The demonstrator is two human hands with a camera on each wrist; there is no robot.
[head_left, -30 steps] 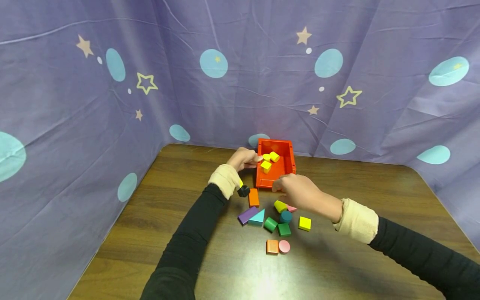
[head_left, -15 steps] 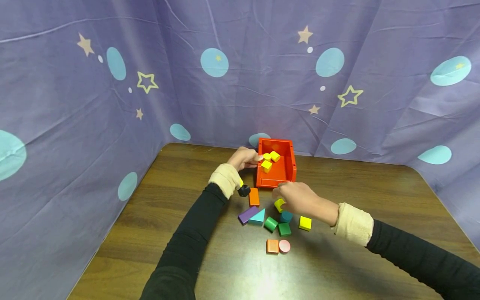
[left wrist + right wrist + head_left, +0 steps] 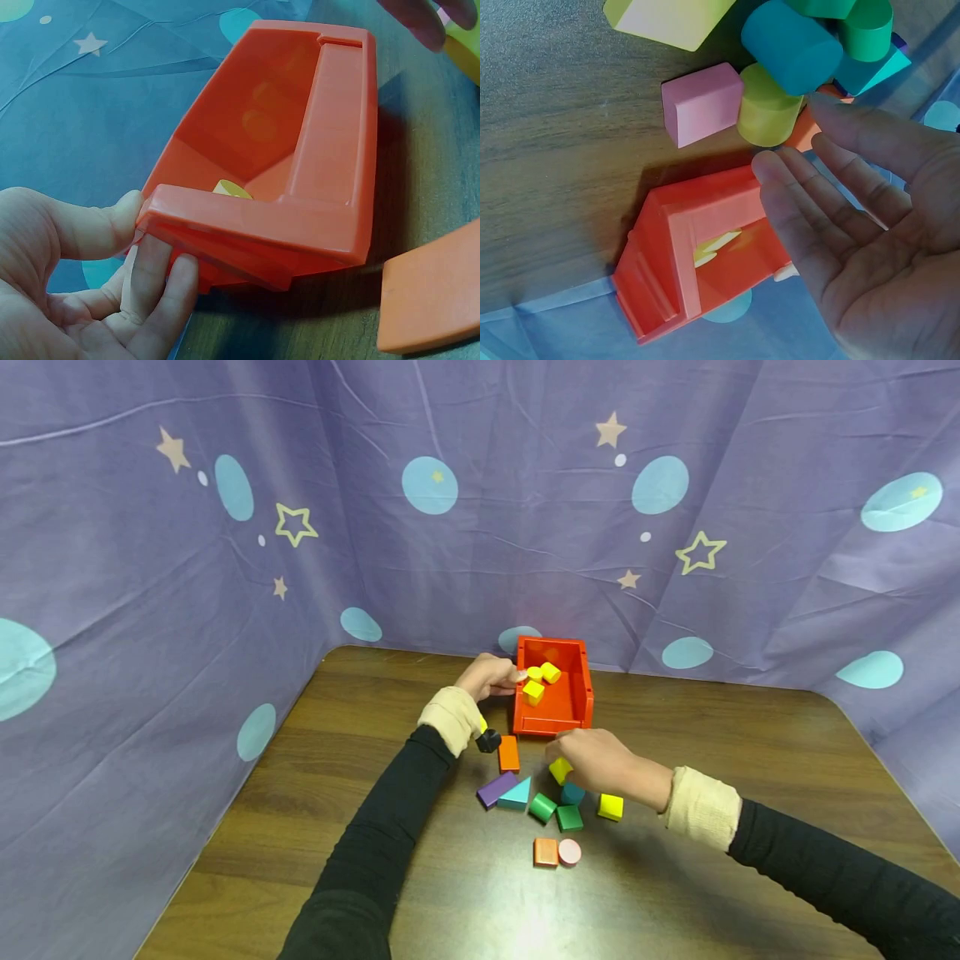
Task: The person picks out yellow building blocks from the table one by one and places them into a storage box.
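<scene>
My left hand (image 3: 486, 677) grips the left wall of a red plastic bin (image 3: 557, 704); in the left wrist view, thumb and fingers (image 3: 171, 300) pinch its rim. Three yellow blocks (image 3: 533, 692) lie inside. My right hand (image 3: 603, 762) hovers low over the blocks in front of the bin. Its fingertips are close to a yellow cylinder (image 3: 767, 112), with thumb and fingers apart in the right wrist view and nothing between them. Beside that cylinder are a teal cylinder (image 3: 791, 49) and a pink block (image 3: 701, 103), the latter hidden by my hand in the head view.
Several other blocks lie nearer me: orange (image 3: 508, 754), purple (image 3: 497, 789), a turquoise triangle (image 3: 515, 794), green (image 3: 569, 818) and a yellow cube (image 3: 611, 807). An orange square block (image 3: 546, 852) and a pink disc (image 3: 570, 852) are closest. A purple curtain (image 3: 480, 527) backs the wooden table (image 3: 375, 710).
My right hand has come down and slightly towards me, to the yellow cylinder, covering the pink block in the head view. My left hand keeps its grip on the bin.
</scene>
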